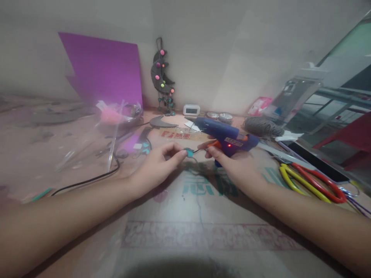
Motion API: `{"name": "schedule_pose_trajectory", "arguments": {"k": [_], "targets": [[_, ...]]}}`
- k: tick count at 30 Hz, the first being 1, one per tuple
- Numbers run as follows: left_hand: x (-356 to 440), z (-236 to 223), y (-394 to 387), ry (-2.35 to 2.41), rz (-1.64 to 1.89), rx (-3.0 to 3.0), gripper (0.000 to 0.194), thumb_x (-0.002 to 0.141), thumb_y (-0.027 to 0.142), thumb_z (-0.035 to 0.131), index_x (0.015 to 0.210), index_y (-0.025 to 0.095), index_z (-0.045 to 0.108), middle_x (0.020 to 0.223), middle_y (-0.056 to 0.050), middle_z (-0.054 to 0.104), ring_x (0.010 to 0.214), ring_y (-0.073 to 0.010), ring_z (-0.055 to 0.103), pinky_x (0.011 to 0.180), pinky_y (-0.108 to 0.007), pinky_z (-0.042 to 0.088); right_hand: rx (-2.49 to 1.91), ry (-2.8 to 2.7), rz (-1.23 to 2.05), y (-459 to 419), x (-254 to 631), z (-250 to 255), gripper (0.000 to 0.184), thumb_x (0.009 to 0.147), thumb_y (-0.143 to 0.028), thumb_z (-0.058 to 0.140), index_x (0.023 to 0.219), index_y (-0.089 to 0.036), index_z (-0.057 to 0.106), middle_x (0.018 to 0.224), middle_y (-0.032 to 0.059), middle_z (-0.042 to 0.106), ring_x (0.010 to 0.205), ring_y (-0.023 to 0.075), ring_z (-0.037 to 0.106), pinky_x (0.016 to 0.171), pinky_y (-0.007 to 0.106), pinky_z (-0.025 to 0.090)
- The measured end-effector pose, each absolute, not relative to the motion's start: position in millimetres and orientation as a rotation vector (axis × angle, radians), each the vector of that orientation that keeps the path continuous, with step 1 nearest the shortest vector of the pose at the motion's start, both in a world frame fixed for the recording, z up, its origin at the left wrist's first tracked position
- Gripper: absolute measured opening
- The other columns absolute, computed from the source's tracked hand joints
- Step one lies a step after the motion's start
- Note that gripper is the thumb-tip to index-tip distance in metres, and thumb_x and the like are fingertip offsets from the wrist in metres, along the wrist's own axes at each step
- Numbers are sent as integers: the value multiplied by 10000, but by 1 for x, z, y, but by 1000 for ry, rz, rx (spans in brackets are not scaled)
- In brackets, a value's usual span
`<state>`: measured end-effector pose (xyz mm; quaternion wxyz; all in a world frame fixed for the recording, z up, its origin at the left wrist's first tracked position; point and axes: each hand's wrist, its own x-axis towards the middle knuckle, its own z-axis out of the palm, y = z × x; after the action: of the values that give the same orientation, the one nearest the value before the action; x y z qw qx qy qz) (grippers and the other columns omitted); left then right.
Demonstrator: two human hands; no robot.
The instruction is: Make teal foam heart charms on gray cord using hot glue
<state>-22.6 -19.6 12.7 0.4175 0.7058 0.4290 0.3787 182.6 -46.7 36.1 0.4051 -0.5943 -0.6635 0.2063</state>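
Note:
Near the middle of the table, my left hand (162, 160) pinches a small teal piece (189, 153) between thumb and fingertips. A thin dark cord (197, 150) runs from that piece to my right hand (224, 156), whose thumb and fingers are closed on it. Just behind the right hand is a blue glue gun (217, 129) with an orange trigger and a lit red light, its nozzle pointing left. Whether the right palm also touches the glue gun, I cannot tell. A loose grey thread hangs below the teal piece.
Scissors with red and yellow handles (315, 183) lie right, beside a dark-screened phone (315, 160) and grey yarn (262, 127). A moon decoration (159, 73) hangs on the wall above a small white clock (191, 110). Purple sheets (107, 69) lean left; a grey crescent (164, 122) lies behind my hands.

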Motion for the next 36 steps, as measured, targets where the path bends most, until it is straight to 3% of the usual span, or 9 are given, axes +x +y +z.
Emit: {"name": "schedule_pose_trajectory", "arguments": {"k": [4,13,18,24,31,36], "targets": [[-24,11,-18,1061,1000,1746,232,911,393,534,814,186,571,739,6,589,581,-112,464,534,-232,364,-1485,-1706,387,-44,199,41,184,869,-391,588,938,-279,717,995,12,745,979,251,666,906,379,492],[-25,9,-14,1096,1025,1715,229,908,415,544,887,196,605,711,15,605,559,-116,478,518,-237,369,-1462,-1843,525,-56,219,27,177,827,-433,601,828,-262,648,804,17,714,758,230,686,701,350,551],[-26,9,-14,1098,1060,1740,229,910,415,552,872,195,602,767,13,612,571,-106,481,531,-233,376,-1482,-1829,555,-61,230,13,228,818,-428,653,988,-279,680,940,28,728,830,251,686,711,366,554],[-28,14,-15,1148,1045,1759,225,920,417,535,899,200,592,787,12,614,558,-104,476,504,-230,346,-1499,-1884,487,-62,218,23,145,776,-405,673,785,-261,659,719,5,692,652,216,652,596,328,519],[-28,8,-14,1109,1093,1802,224,924,411,535,893,196,591,858,1,630,648,-122,521,544,-225,366,-1410,-2069,461,-62,219,22,189,783,-432,671,825,-247,675,813,45,725,746,238,684,635,330,530],[-29,10,-13,1146,1142,1857,235,933,416,522,902,197,601,893,-4,641,780,-154,571,655,-246,411,-1419,-2076,303,-59,218,23,186,793,-418,656,783,-232,657,704,27,682,643,216,656,588,332,522]]}}
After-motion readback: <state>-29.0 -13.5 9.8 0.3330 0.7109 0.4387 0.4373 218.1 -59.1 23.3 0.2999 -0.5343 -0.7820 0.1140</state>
